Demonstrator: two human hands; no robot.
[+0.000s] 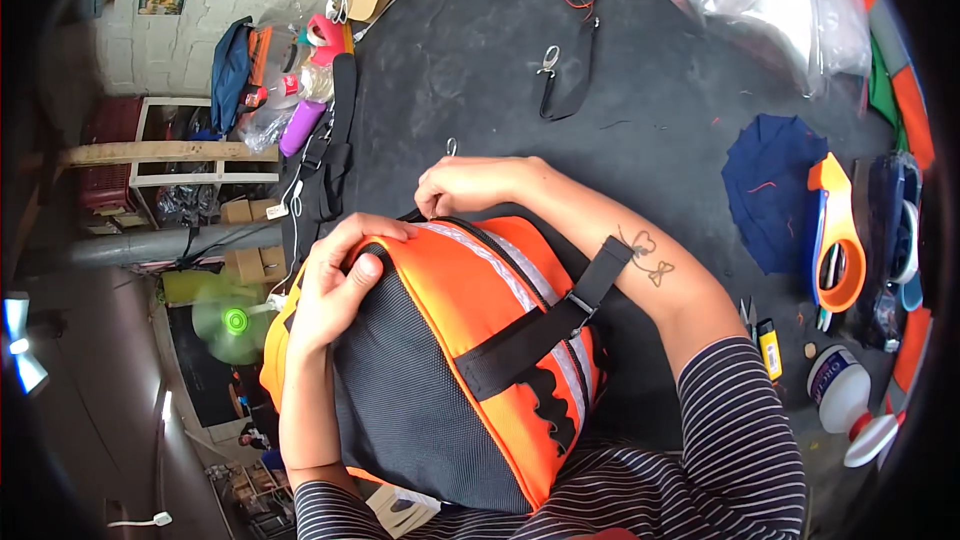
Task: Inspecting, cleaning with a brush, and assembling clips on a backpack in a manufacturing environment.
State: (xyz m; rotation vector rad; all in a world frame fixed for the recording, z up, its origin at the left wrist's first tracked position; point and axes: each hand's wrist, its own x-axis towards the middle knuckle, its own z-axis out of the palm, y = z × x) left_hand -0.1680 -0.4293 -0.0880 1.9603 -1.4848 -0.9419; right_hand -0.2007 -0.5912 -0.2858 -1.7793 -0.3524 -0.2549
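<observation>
An orange and black bag [425, 370] lies tilted against my front, with a dark mesh side, grey reflective bands and a black zipper. My left hand [345, 265] grips its far left edge, fingers over the top and thumb on the mesh. At the far edge, my right hand [470, 185] is closed with its fingers curled down; what they pinch is hidden. A small metal clip [451, 146] shows just beyond those knuckles. Across the orange face runs a black strap [515, 345] with a plastic buckle [581, 304], its loose end reaching my right forearm.
On the dark table [450, 60] lie a strap with a snap hook [549, 60], navy cloth [765, 195], an orange loop-handled tool [843, 275], a yellow lighter-like item [768, 348] and a white spray bottle [840, 385]. Clear plastic [770, 10] covers the far right; black webbing [330, 175] hangs left.
</observation>
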